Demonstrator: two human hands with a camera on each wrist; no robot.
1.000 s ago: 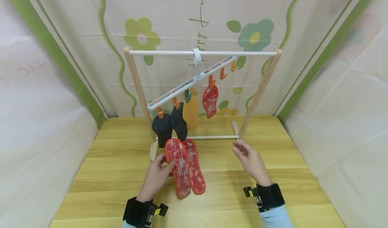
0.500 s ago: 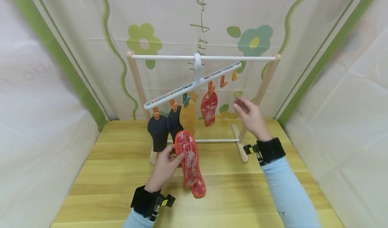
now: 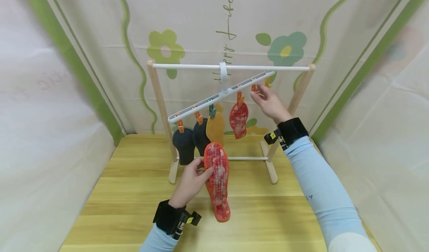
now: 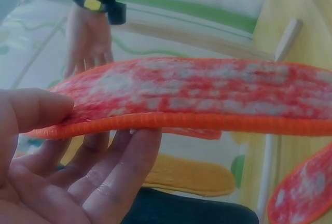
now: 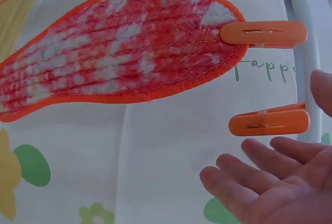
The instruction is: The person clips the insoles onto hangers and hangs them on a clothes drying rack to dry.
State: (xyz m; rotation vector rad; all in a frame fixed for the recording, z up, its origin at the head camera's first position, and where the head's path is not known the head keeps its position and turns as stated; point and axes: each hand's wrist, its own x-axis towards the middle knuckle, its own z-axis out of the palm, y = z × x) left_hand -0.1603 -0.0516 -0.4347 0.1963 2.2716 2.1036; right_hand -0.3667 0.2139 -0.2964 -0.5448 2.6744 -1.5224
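Observation:
My left hand [image 3: 190, 181] pinches a red-and-white insole [image 3: 218, 177] with orange edging near its upper end, thumb on the front and fingers behind. A second, similar insole [image 3: 222, 211] shows below it, mostly covered; in the left wrist view it lies apart from the held one. My right hand [image 3: 272, 105] is raised at an orange clothespin [image 5: 270, 122] on the hanger [image 3: 201, 105]. Its thumb and spread fingers stand either side of that clothespin, with a small gap visible in the right wrist view. Beside it, another red insole [image 5: 129, 47] hangs from an orange clothespin [image 5: 264, 33].
Two dark insoles [image 3: 183, 144] and a yellow insole [image 3: 215, 129] hang from the hanger's left half. A yellow clothespin [image 3: 267, 82] sits at its right end. The wooden rack [image 3: 160, 103] with a white top rod [image 3: 187, 66] stands on the wooden table [image 3: 134, 207].
My right hand has risen from low beside the rack to the orange clothespin. The left hand has shifted the held insole right, over the second one. The hanger swung slightly.

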